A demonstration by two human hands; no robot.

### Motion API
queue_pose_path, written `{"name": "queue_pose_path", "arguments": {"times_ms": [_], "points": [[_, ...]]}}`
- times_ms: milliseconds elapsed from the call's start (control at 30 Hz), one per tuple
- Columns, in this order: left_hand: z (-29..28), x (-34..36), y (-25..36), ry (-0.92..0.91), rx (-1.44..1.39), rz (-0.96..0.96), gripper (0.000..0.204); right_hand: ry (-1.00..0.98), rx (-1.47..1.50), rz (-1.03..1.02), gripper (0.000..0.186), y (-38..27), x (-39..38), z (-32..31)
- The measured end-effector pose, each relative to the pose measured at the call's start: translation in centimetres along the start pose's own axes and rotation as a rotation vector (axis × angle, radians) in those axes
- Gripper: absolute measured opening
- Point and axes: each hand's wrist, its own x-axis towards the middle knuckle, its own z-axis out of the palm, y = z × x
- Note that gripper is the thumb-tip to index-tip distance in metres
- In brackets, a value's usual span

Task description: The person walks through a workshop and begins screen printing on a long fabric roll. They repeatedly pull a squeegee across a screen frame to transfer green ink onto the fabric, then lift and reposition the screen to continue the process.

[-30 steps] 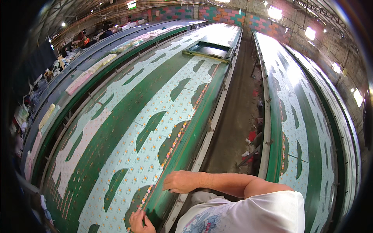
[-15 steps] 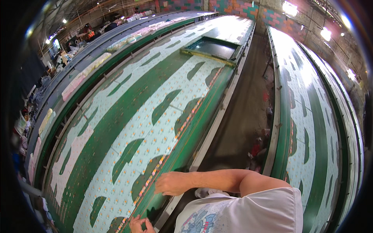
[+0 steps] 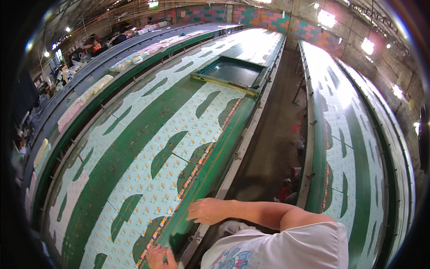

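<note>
Green cloth (image 3: 134,148) edge under both hands, left hand (image 3: 159,258) seemingly cropped.

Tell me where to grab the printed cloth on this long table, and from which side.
Grip the printed cloth along its near green border, where the right hand and left hand already rest. Come from the aisle side: the cloth lies flat and stretched along the table, so probably only that free edge can be pinched. The screen frame lies on the cloth further up.
</note>
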Motion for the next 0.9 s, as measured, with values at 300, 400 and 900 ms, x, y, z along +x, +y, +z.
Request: {"name": "queue_pose_path", "arguments": {"times_ms": [300,400,900], "points": [[15.0,9.1,6.4,0.007,0.104,0.066,0.003,0.055,-0.002,-0.193,0.036,15.5,-4.3,-10.0],[21.1,12.2,11.0,-0.06,0.169,-0.104,0.007,0.004,-0.044,-0.214,0.036,21.0,-7.8,-15.5],[36.9,26.2,19.1,-0.064,0.032,-0.148,0.016,0.045,0.054,-0.072,0.036,34.7,-16.9,-32.1]]}}
